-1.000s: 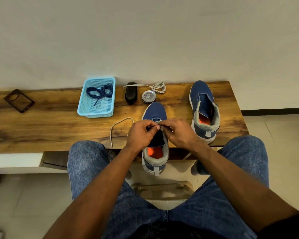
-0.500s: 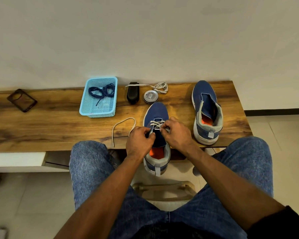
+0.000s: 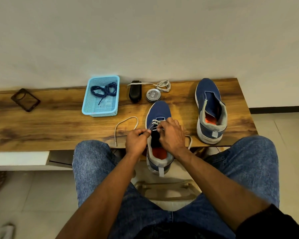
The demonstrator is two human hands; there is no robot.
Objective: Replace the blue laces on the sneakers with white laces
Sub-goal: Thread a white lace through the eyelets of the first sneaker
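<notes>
- I am part-way through lacing the near blue knit sneaker with the grey heel collar (image 3: 158,114), which lies at the edge of the wooden plank table (image 3: 59,128), its heel hanging over towards my lap.
- My left hand (image 3: 136,141) pinches the thin white lace (image 3: 126,123) at the left eyelet row; its free end loops out over the wood.
- My right hand (image 3: 172,133) curls over the right eyelets, pinching the lace's other run; both hands sit close together over the tongue.
- Only the lowest crossings look threaded, I judge.
- Next I need to feed a tip through the following eyelet and pull even.
- The second blue sneaker (image 3: 211,109) stands unlaced to the right; a spare coiled white lace (image 3: 163,85) waits at the back.
- The removed dark blue laces (image 3: 104,90) lie in the light blue plastic mesh basket (image 3: 100,113).
</notes>
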